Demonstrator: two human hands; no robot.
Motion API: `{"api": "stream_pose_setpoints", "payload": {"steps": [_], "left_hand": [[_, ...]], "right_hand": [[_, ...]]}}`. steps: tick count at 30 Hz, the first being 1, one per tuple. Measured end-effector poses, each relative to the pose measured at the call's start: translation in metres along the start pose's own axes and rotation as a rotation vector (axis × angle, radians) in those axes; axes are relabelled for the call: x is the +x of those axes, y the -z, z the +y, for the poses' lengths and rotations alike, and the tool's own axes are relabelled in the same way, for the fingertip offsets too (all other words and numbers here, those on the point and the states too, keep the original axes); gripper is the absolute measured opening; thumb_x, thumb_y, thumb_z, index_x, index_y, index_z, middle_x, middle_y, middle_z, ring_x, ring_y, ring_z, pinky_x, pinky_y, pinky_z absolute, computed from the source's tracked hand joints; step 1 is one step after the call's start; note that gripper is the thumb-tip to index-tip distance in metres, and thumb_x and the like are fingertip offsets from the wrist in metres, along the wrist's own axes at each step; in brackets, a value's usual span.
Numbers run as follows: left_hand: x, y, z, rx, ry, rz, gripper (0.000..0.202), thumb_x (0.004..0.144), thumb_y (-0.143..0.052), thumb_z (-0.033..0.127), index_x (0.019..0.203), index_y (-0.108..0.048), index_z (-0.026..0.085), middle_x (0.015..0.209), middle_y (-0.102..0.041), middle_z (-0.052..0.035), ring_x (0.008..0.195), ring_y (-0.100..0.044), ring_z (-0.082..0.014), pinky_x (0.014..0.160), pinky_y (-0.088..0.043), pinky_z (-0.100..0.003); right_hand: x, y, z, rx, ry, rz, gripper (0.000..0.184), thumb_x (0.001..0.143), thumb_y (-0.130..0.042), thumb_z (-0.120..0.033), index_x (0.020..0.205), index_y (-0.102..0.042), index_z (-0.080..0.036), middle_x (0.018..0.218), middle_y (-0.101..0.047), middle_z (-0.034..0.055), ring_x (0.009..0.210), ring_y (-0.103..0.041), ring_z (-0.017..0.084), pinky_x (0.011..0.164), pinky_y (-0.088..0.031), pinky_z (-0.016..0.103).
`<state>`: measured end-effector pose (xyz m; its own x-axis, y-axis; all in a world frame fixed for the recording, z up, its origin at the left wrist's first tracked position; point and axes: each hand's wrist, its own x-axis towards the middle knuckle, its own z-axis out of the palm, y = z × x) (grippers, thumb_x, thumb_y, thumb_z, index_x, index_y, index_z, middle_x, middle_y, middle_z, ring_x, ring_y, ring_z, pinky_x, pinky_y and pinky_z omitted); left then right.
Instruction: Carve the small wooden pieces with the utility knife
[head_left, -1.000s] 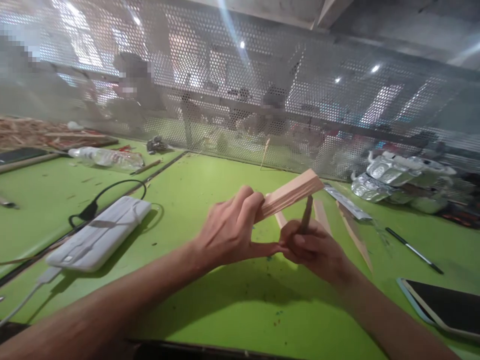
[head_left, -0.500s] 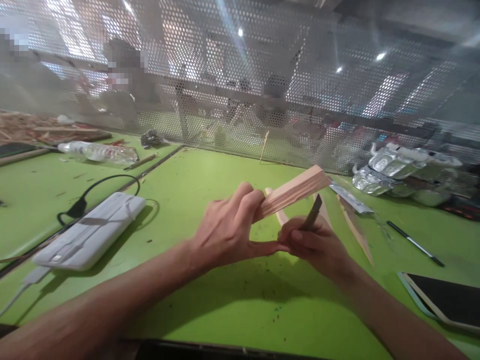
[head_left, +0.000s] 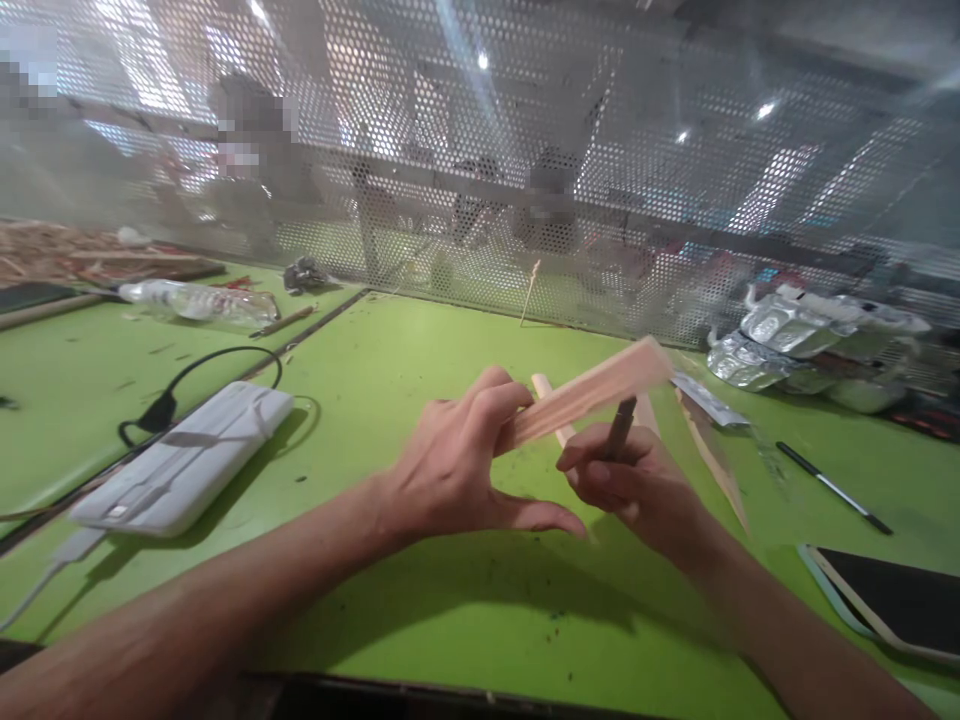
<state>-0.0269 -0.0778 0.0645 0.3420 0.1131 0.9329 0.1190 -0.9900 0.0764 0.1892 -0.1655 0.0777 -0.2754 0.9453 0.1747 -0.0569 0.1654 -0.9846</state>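
My left hand [head_left: 465,450] has its fingers closed around one end of a pale piece of wood [head_left: 592,390] with a rough, grooved side. The wood tilts up to the right, its far end blurred. My left thumb sticks out toward the right hand, a small gap from it. In my right hand [head_left: 637,475] is a dark, narrow blade [head_left: 621,425], pointing up close under the wood; its handle is hidden by the fingers. Behind the hands another pale wooden stick [head_left: 541,385] lies partly hidden.
On the green table [head_left: 420,340] lie a white power bank [head_left: 187,460] with cables, a pen [head_left: 832,485], a phone [head_left: 892,600] and a pointed wood strip [head_left: 709,455]. Foil-like packs [head_left: 795,340] and a plastic bottle [head_left: 199,302] sit farther back, before a perforated metal screen [head_left: 420,210].
The wood has turned slightly, its far end moving right. My left thumb has come away from my right hand, and the blade's tip now sits lower, nearer the wood.
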Motion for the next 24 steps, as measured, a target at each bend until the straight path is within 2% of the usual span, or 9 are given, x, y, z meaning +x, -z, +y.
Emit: {"api": "stream_pose_setpoints", "payload": {"steps": [2, 4, 8, 10, 13, 15, 18, 20, 24], "left_hand": [[-0.002, -0.003, -0.005, -0.099, -0.025, 0.021, 0.083, 0.077, -0.083, 0.078, 0.124, -0.043, 0.022, 0.080, -0.047, 0.0089, 0.056, -0.040, -0.0078, 0.047, -0.035, -0.022], [-0.004, -0.004, -0.007, -0.200, 0.033, -0.034, 0.090, 0.073, -0.087, 0.077, 0.129, -0.041, 0.023, 0.083, -0.050, 0.0079, 0.059, -0.044, -0.0089, 0.049, -0.040, -0.023], [-0.008, 0.001, -0.007, -0.475, 0.362, -0.175, 0.097, 0.066, -0.087, 0.083, 0.128, -0.044, 0.022, 0.087, -0.054, 0.0043, 0.064, -0.052, -0.0118, 0.051, -0.046, -0.025], [-0.011, 0.004, -0.009, -0.737, 0.575, -0.299, 0.093, 0.070, -0.082, 0.087, 0.127, -0.047, 0.022, 0.085, -0.055, 0.0035, 0.063, -0.053, -0.0118, 0.049, -0.046, -0.024], [-0.016, 0.005, -0.014, -1.250, 0.773, -0.582, 0.087, 0.085, -0.050, 0.097, 0.127, -0.051, 0.020, 0.080, -0.059, 0.0019, 0.053, -0.053, -0.0108, 0.044, -0.046, -0.024], [-0.019, 0.000, -0.020, -1.497, 0.793, -0.701, 0.096, 0.080, -0.035, 0.106, 0.117, -0.055, 0.019, 0.076, -0.056, 0.0020, 0.047, -0.050, -0.0098, 0.040, -0.046, -0.025], [-0.020, -0.011, -0.032, -1.603, 0.789, -0.838, 0.100, 0.062, -0.045, 0.113, 0.101, -0.057, 0.021, 0.072, -0.052, 0.0018, 0.051, -0.054, -0.0126, 0.040, -0.047, -0.026], [-0.019, -0.019, -0.038, -1.604, 0.776, -0.908, 0.102, 0.058, -0.053, 0.111, 0.104, -0.059, 0.020, 0.076, -0.055, -0.0011, 0.057, -0.057, -0.0139, 0.042, -0.049, -0.026], [-0.020, -0.029, -0.041, -1.583, 0.783, -0.872, 0.113, 0.057, -0.060, 0.108, 0.121, -0.062, 0.015, 0.097, -0.059, -0.0086, 0.074, -0.066, -0.0176, 0.047, -0.052, -0.025]], "right_hand": [[-0.001, -0.001, -0.004, -0.049, 0.021, 0.012, 0.022, 0.090, -0.086, -0.044, 0.089, -0.081, -0.022, 0.059, -0.045, -0.0061, 0.051, -0.034, 0.010, 0.048, -0.026, 0.026], [-0.002, -0.003, -0.008, -0.098, 0.068, -0.010, 0.022, 0.090, -0.086, -0.043, 0.090, -0.080, -0.022, 0.063, -0.051, -0.0042, 0.053, -0.038, 0.011, 0.049, -0.029, 0.026], [-0.005, -0.016, -0.016, -0.155, 0.056, -0.047, 0.021, 0.091, -0.086, -0.041, 0.092, -0.077, -0.023, 0.072, -0.060, -0.0017, 0.059, -0.047, 0.012, 0.053, -0.037, 0.026], [-0.006, -0.022, -0.020, -0.143, 0.011, -0.046, 0.019, 0.091, -0.085, -0.039, 0.091, -0.075, -0.023, 0.074, -0.062, -0.0011, 0.062, -0.052, 0.014, 0.056, -0.042, 0.027], [-0.009, -0.023, -0.023, -0.115, 0.051, -0.057, 0.015, 0.094, -0.082, -0.037, 0.093, -0.075, -0.024, 0.074, -0.066, -0.0003, 0.063, -0.058, 0.014, 0.055, -0.045, 0.026], [-0.012, -0.019, -0.023, -0.107, 0.100, -0.021, 0.015, 0.098, -0.078, -0.039, 0.093, -0.077, -0.024, 0.070, -0.066, -0.0003, 0.059, -0.058, 0.014, 0.052, -0.044, 0.026], [-0.019, -0.013, -0.024, -0.106, 0.092, 0.126, 0.021, 0.098, -0.078, -0.044, 0.091, -0.081, -0.025, 0.060, -0.062, -0.0007, 0.053, -0.057, 0.014, 0.051, -0.044, 0.028], [-0.025, -0.015, -0.027, -0.112, 0.072, 0.200, 0.022, 0.095, -0.080, -0.048, 0.092, -0.083, -0.026, 0.056, -0.061, -0.0009, 0.051, -0.057, 0.015, 0.051, -0.044, 0.029], [-0.036, -0.028, -0.042, -0.184, 0.077, 0.218, 0.023, 0.095, -0.080, -0.056, 0.094, -0.087, -0.034, 0.055, -0.062, -0.0006, 0.048, -0.059, 0.015, 0.050, -0.041, 0.031]]}}
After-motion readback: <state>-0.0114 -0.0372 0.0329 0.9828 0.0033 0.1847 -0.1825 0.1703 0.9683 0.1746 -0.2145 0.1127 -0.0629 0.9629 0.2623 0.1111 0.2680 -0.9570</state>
